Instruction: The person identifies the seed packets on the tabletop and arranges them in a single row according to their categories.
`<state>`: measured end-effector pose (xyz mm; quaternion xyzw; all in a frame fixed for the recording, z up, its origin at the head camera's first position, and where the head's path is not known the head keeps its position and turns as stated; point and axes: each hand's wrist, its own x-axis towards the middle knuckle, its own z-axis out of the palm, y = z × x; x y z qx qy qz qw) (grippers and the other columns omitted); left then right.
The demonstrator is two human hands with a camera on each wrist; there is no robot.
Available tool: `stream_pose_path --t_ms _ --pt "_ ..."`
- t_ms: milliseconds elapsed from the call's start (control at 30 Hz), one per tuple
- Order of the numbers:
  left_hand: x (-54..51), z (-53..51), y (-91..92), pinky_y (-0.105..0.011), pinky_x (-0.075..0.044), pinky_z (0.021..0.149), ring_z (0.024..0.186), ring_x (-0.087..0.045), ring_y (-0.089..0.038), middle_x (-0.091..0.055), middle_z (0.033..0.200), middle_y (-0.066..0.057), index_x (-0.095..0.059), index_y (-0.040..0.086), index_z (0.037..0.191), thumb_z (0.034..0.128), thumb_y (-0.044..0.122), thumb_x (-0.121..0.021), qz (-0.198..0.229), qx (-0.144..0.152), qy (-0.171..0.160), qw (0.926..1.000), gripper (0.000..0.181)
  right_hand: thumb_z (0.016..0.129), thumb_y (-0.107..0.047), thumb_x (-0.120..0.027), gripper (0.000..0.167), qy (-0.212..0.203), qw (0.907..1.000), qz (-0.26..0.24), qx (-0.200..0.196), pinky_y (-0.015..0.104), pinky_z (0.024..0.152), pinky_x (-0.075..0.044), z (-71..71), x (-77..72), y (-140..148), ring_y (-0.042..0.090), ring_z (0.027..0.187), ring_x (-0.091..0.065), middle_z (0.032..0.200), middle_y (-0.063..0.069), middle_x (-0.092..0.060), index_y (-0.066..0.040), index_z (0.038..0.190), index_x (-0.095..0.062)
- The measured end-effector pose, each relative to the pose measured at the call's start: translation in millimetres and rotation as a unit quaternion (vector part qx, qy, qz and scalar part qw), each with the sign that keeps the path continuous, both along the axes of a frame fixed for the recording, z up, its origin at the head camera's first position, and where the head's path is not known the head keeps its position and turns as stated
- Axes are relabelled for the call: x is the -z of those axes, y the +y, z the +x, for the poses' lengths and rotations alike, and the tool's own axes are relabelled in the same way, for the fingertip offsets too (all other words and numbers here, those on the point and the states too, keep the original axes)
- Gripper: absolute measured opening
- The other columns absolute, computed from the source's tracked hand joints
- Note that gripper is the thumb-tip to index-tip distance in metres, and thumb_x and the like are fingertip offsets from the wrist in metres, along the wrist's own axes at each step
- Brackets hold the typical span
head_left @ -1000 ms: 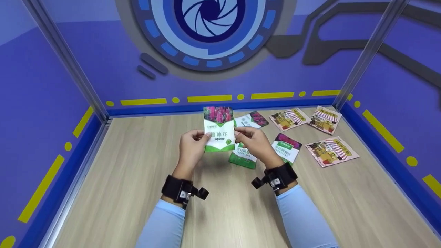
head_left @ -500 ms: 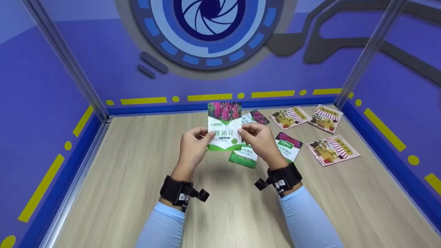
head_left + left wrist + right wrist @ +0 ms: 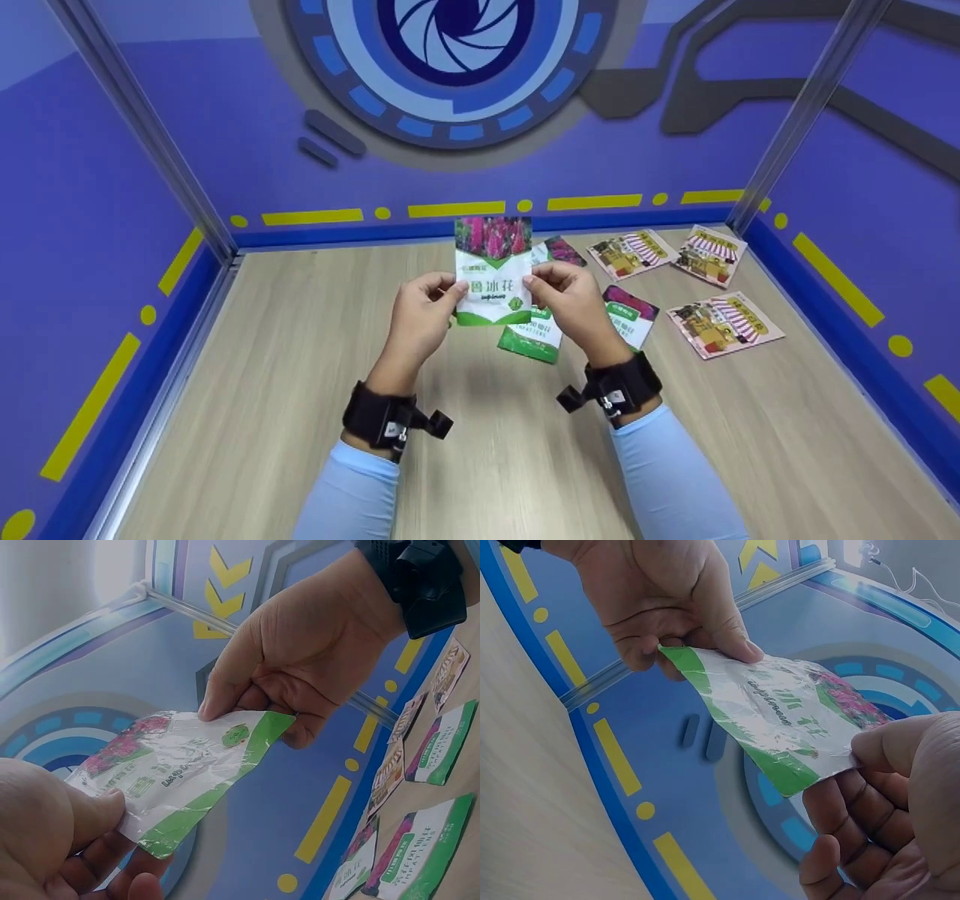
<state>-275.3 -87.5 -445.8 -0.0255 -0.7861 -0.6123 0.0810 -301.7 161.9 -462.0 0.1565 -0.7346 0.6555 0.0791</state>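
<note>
1. Two bare hands share one flower packet [image 3: 493, 289], which I see raised off the worktop [image 3: 300, 360], flower photo uppermost and green band along its bottom edge.
2. The left hand [image 3: 424, 311] pinches the packet's left edge, thumb on the printed face and fingers [image 3: 109, 859] bent behind.
3. The right hand [image 3: 570, 307] pinches the right edge the same way; in my wrist views only the packet lies between thumb and fingers on either side.
4. Beyond the held packet, a green-bottomed packet [image 3: 531, 341] and a flower-cornered packet [image 3: 565, 251] lie on the worktop, both partly covered in my head view.
5. A magenta-topped packet [image 3: 634, 311] lies just right of the right hand, partly hidden by it.
6. Farther right I have three pink packets [image 3: 724, 324]; the back two sit very close, though I can't be sure their corners touch.
7. Black straps [image 3: 622, 386] circle both wrists, above pale blue sleeves [image 3: 679, 480].
</note>
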Motion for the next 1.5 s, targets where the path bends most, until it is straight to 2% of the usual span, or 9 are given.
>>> stream_pose_path --t_ms 233,467,967,1233,1500 --pt "-6.5 4.9 1.2 -0.023 -0.054 0.062 0.076 -0.065 -0.017 -0.071 0.088 -0.006 -0.084 0.005 0.113 0.1105 0.018 -0.076 0.007 0.007 -0.007 0.9999 0.015 0.108 -0.006 -0.073 0.01 0.002 0.9999 -0.012 0.008 0.024 0.067 -0.056 2.2 -3.9 0.8 0.014 0.074 -0.064 0.082 0.001 -0.069 0.001 0.106 -0.079" --pt "-8.2 8.5 1.4 -0.023 -0.054 0.062 0.075 -0.067 -0.017 -0.074 0.089 -0.007 -0.084 0.005 0.112 0.1099 0.015 -0.076 0.009 0.022 0.004 0.9997 0.014 0.105 -0.003 -0.073 0.007 0.001 0.9991 -0.042 0.0 0.024 0.065 -0.055 2.4 -3.2 1.3 0.012 0.071 -0.064 0.079 0.0 -0.069 0.0 0.101 -0.078" --pt "-11.5 10.7 0.2 -0.023 -0.056 0.062 0.072 -0.066 -0.015 -0.071 0.085 -0.004 -0.083 0.003 0.105 0.1084 0.014 -0.077 -0.004 0.022 0.014 0.9996 0.013 0.105 -0.002 -0.073 0.007 -0.002 0.9991 -0.042 -0.002 0.024 0.065 -0.056 3.8 -4.0 2.2 0.012 0.072 -0.064 0.079 0.0 -0.068 0.0 0.1 -0.077" --pt "-11.5 12.2 0.0 -0.024 -0.057 0.063 0.071 -0.068 -0.016 -0.071 0.085 -0.005 -0.083 0.003 0.104 0.1086 0.013 -0.077 -0.008 0.024 0.023 0.9994 0.012 0.106 -0.003 -0.072 0.008 -0.002 0.9992 -0.04 -0.008 0.025 0.063 -0.052 3.9 -4.6 2.6 0.013 0.071 -0.063 0.079 -0.001 -0.067 0.0 0.102 -0.078" --pt "-12.2 13.7 -0.7 -0.022 -0.055 0.059 0.068 -0.067 -0.015 -0.071 0.083 -0.005 -0.083 0.003 0.104 0.108 0.012 -0.078 -0.005 0.031 0.031 0.999 0.011 0.106 -0.003 -0.071 0.008 0.006 0.999 -0.042 -0.011 0.025 0.061 -0.049 5.5 -5.1 4.0 0.013 0.07 -0.063 0.078 0.0 -0.068 0.0 0.101 -0.077"
